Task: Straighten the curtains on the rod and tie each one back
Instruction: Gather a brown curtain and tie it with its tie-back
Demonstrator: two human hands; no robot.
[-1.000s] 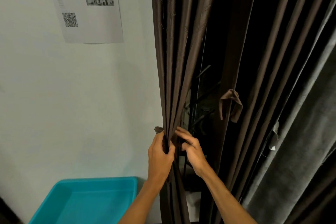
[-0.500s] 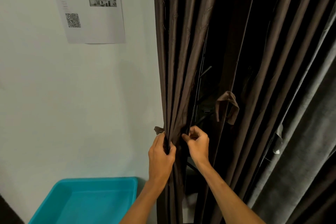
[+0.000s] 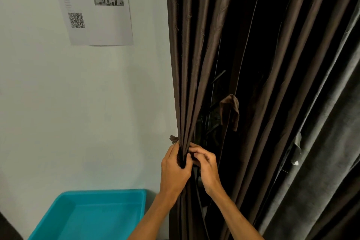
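We see the brown curtain (image 3: 187, 84) gathered into a tight bundle, and the left hand (image 3: 174, 169) grips it from the left, fingers and thumb curled round the folds. The right hand (image 3: 207, 167) meets the bundle's right side, its curled fingers pinching a fold of the same cloth. A tie-back end (image 3: 173, 139) pokes out left of the curtain just above the left hand; a tie-back loop (image 3: 229, 111) hangs to its right, higher up. A teal tub (image 3: 93, 214) sits lower left of the curtain, a grey curtain (image 3: 321, 142) well to its right
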